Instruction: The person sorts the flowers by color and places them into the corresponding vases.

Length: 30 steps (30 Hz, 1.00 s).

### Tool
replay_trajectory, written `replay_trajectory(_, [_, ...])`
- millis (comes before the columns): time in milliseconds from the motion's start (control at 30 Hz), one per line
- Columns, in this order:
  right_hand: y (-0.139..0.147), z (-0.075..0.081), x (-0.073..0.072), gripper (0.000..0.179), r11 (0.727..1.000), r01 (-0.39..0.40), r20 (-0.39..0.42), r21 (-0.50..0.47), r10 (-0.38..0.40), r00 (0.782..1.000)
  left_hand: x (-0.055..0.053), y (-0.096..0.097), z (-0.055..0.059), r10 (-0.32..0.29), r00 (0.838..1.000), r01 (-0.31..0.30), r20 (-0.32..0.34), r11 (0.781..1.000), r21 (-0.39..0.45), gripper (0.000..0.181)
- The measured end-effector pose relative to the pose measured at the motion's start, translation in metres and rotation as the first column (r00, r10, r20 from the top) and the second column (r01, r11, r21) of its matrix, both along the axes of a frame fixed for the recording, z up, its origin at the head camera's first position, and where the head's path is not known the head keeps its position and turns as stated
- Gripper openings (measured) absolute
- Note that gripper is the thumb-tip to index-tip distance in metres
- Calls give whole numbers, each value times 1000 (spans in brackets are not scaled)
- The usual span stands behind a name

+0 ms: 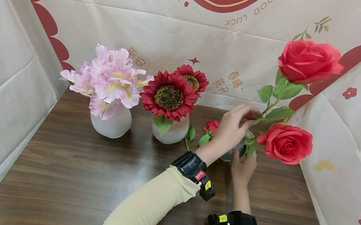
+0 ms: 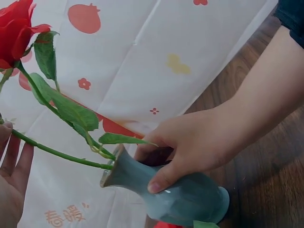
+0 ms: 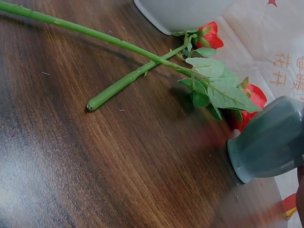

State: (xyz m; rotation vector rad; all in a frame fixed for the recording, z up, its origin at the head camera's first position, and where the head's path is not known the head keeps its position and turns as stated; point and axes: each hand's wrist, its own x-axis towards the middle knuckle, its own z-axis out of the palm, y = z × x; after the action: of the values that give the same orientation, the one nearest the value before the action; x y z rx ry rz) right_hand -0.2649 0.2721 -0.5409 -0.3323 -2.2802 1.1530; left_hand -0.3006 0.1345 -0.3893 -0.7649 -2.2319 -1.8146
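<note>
Near the back right of the table, my right hand [image 1: 243, 169] grips a blue-green ceramic vase [image 2: 185, 199] round its neck and body, thumb along the side. In the left wrist view the vase leans, its mouth toward the left. Green stems come out of that mouth, and in the head view two big red roses, an upper rose [image 1: 308, 63] and a lower rose [image 1: 286, 144], spread to the right. My left hand [image 1: 231, 129] pinches a rose stem [image 2: 61, 154] above the mouth; only its fingers and part of the palm show in the left wrist view.
Two smaller red roses lie on the table, stems crossed; one rose head [image 3: 209, 37] is beside a white vase. Left of the hands stand a vase of red sunflowers [image 1: 168, 97] and a white vase [image 1: 111, 122] of pink flowers. A printed cloth [image 1: 110, 22] walls the back and sides.
</note>
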Motion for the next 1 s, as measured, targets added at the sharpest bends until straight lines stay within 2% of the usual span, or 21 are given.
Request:
replay_trajectory(100, [-1,0,0,47,1000,8,6,-11,-8,1000,-1,2,-5,-11,999,13,35,998,-66,21])
replay_trajectory(233, [-3,2,2,44,1000,6,29,-25,-5,1000,-4,2,-15,1,989,27,151,983,-181,20])
replay_trajectory(300, [-3,3,3,44,1000,8,59,-27,-7,998,-5,0,-22,15,978,28,210,980,-198,21])
replay_trajectory(367, [-4,4,3,46,999,4,64,-37,-2,998,-6,-3,-29,28,970,21,242,980,-199,23])
replay_trajectory(600, [-4,5,0,44,1000,14,34,4,-14,999,-6,-21,-47,56,967,-13,248,985,-174,18])
replay_trajectory(733, [-5,6,1,43,999,28,32,34,-29,999,-4,-32,-58,63,958,-18,281,987,-160,16])
replay_trajectory(933, [-4,6,2,42,998,27,25,48,-28,999,1,-54,-76,45,947,17,318,982,-189,15])
replay_trajectory(1000, [-4,5,2,43,998,28,27,48,-30,999,4,-62,-82,25,937,47,348,980,-196,16])
